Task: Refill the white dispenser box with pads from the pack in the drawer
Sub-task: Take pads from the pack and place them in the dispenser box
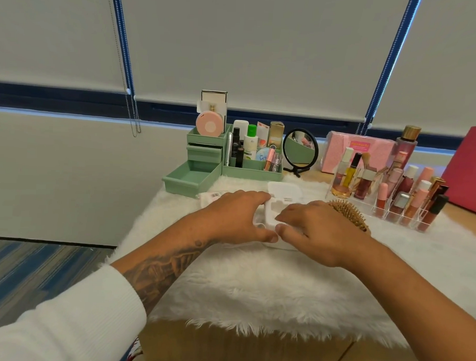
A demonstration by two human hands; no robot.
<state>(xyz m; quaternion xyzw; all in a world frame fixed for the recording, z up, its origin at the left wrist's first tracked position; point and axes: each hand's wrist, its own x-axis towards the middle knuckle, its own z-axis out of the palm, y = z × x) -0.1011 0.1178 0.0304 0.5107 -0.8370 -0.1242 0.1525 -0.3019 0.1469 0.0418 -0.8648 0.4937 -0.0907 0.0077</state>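
Pack [211, 196] lies just left of the box [272, 208], out of the open drawer [181, 187], while left hand [238, 215] and right hand [318, 231] clasp the open-lidded box, filling apparently underway.

**Operator:** Which markings can be read as words or digits?

**Technician:** None.
- Item 1: white pack [207, 200]. A barcode label [215, 195] is on its upper face. The bars are visible, but the digits are too small to read.

**Operator:** Is there print on other items?

**Technician:** Yes, on three.
- Item 2: pink box [340, 154]. It has a darker front panel [359, 145] with pale lettering, which is blurred.
- Item 3: round blue tin [263, 155] in the green organiser [252, 173]. There is white script on its face, which cannot be deciphered.
- Item 4: white bottle with green cap [250, 143]. It has a small dark mark on the front, which is unreadable.

**Operator:** Any brands?

**Technician:** They cannot be determined.
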